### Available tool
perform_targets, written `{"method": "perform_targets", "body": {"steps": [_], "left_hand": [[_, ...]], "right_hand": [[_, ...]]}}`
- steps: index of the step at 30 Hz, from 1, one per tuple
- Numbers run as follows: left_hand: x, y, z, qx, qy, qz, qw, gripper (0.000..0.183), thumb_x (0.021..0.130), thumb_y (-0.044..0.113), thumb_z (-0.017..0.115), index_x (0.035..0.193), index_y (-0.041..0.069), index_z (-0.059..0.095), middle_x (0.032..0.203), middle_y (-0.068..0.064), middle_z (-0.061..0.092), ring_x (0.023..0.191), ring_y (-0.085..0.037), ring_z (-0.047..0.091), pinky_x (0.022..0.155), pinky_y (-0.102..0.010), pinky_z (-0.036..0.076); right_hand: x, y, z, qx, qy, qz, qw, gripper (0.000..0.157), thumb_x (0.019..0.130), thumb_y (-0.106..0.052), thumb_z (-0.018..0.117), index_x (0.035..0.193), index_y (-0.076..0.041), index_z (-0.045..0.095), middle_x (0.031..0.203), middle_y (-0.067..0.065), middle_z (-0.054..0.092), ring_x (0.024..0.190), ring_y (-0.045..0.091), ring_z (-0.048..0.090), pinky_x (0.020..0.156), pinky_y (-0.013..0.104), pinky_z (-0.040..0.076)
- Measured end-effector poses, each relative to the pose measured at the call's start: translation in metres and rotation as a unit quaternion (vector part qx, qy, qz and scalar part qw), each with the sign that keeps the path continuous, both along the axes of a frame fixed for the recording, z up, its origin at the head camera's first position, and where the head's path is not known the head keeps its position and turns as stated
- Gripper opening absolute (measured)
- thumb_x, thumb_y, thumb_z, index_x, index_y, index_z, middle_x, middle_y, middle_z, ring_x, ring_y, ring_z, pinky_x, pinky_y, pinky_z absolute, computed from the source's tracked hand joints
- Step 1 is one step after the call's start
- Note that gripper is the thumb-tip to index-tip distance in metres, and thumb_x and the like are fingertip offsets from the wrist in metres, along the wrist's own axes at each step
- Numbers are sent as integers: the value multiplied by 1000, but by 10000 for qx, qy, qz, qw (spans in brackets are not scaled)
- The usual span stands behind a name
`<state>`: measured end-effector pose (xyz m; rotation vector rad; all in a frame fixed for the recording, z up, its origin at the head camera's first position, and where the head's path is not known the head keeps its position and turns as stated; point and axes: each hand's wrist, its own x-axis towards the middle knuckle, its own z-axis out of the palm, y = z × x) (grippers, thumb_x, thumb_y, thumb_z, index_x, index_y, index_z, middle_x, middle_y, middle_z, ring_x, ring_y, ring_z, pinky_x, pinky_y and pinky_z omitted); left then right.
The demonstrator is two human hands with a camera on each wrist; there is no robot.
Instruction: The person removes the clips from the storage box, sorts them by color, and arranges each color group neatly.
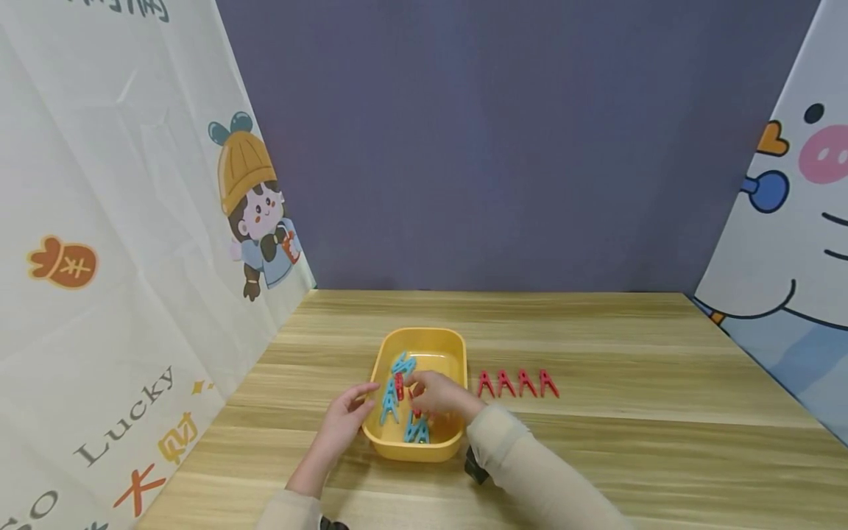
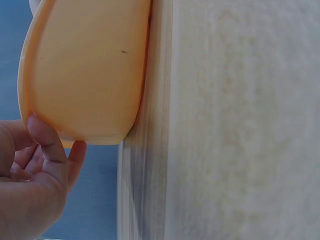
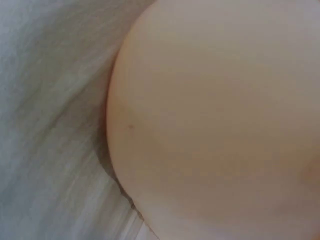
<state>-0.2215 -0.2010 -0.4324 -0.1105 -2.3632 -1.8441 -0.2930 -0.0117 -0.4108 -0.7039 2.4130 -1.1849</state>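
The yellow box (image 1: 419, 452) holds blue and red clips (image 1: 389, 397), your left hand (image 1: 346, 414), loosely spread, touches it, your right hand (image 1: 437, 394) reaches inside, whether pinching I cannot tell.

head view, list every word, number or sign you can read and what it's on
"Lucky", on the white left wall sheet.
"...o", same sheet, cut off at the edge.
Too unclear to read there: top characters and bottom characters (cut off), red character, yellow character, money bag's sign.
Yellow tray, clips: no readable text.
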Motion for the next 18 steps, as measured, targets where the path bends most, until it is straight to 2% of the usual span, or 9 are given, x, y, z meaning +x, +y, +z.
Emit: {"method": "perform_targets", "body": {"steps": [3, 7, 8, 12, 18], "left_hand": [[3, 3, 6, 3, -238, 95, 9997, 30, 91, 2, 52, 120, -4, 54, 123, -30, 48, 98, -37, 55, 65, -40, 52], [3, 3, 6, 13, -294, 95, 9995, 31, 91, 1, 51, 122, -5, 53, 127, -30, 46, 102, -40, 53, 67, -42, 52], [0, 2, 2, 46, -298, 101, 9995, 31, 92, 2, 52, 122, -4, 53, 127, -29, 46, 102, -39, 53, 67, -42, 52], [0, 1, 2, 105, -272, 91, 9995, 31, 92, 2, 52, 122, -4, 53, 128, -28, 45, 103, -40, 53, 68, -42, 52], [1, 1, 2, 57, -223, 107, 9997, 31, 91, 2, 52, 122, -4, 53, 129, -28, 45, 104, -40, 53, 68, -41, 52]], "right_hand": [[0, -1, 0, 82, -65, 11, 9999, 34, 83, -1, 62, 117, 1, 55, 92, 10, 56, 58, 20, 52, 50, 30, 47], [1, -3, -2, 118, 35, 105, 9999, 34, 83, 1, 60, 117, 2, 55, 94, 13, 58, 59, 18, 50, 47, 25, 41], [1, -4, -3, 107, 94, 144, 9998, 35, 82, 2, 59, 116, 3, 55, 95, 14, 59, 61, 18, 50, 48, 25, 40], [2, -6, -3, 206, 267, 226, 9992, 33, 80, 6, 56, 113, 3, 56, 99, 17, 59, 71, 20, 53, 54, 27, 43], [3, -8, -5, 469, 678, 336, 9960, 29, 79, 9, 51, 103, 0, 62, 97, 13, 62, 86, 22, 54, 73, 33, 47]]}}
